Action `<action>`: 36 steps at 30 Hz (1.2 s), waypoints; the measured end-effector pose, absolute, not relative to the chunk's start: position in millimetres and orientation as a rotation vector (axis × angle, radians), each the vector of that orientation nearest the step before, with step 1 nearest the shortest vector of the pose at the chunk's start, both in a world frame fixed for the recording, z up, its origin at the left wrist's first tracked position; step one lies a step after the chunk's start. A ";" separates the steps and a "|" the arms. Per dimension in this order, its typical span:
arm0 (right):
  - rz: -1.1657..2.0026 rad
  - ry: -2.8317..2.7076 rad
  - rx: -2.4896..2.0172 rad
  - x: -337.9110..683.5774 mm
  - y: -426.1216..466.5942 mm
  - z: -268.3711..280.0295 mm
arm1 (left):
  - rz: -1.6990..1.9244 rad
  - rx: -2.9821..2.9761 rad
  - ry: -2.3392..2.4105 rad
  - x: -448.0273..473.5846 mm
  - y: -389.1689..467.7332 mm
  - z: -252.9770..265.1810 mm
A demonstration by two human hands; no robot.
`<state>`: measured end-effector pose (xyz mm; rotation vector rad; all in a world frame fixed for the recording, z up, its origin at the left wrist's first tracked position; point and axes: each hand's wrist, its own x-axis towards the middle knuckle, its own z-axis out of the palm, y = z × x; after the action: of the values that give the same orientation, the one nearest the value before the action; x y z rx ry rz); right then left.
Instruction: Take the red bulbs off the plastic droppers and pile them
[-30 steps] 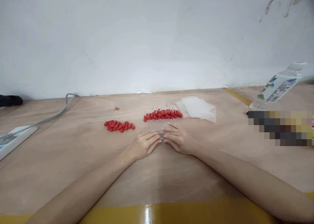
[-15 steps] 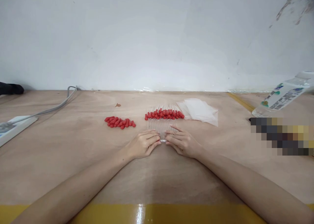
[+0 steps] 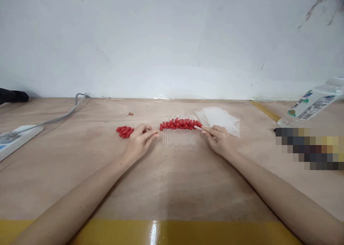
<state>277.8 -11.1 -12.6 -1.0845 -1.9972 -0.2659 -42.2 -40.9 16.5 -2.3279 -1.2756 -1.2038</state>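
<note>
My left hand [image 3: 139, 142] is closed in a pinch, with a bit of a red rubber bulb [image 3: 156, 133] showing at its fingertips. The rest of that bulb is hidden by the fingers. Between thumb and fingers, my right hand [image 3: 218, 139] grips a thin clear tube [image 3: 198, 128], its free end pointing left. A row of clear tubes [image 3: 180, 140] lies side by side on the table between my hands. Red bulbs [image 3: 182, 123] lie heaped across the far part of this row. Just behind my left hand sits a smaller pile of loose red bulbs [image 3: 124, 131].
White and clear flat sheets or bags [image 3: 220, 119] lie beyond my right hand. A plastic bottle [image 3: 311, 103] leans at the right, near a blurred-out patch. On the left are a power strip [image 3: 24, 139] and its grey cable [image 3: 64, 116]. A white wall [image 3: 172, 44] rises behind the table.
My hands have moved apart from the near end of the tube row. The left is now beside the loose bulbs with one pinched; the right has lifted a tube toward the right.
</note>
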 end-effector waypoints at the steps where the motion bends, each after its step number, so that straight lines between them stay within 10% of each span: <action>1: -0.262 -2.016 -1.143 278.2 -8.7 -14.9 | -1.209 -2.289 -1.394 -48.3 -35.5 22.6; 11: -0.177 -2.123 -1.296 263.7 -17.0 -15.5 | -0.853 -2.284 -2.330 -98.7 -21.3 69.5; 36: -0.212 -2.172 -1.195 258.1 -24.4 -15.9 | -0.201 -2.304 -2.699 -19.7 12.7 68.7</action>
<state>258.1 -24.4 -15.9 -1.1946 -2.1721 -0.2120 -19.7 12.7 68.7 -2.3038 -2.6987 -0.2008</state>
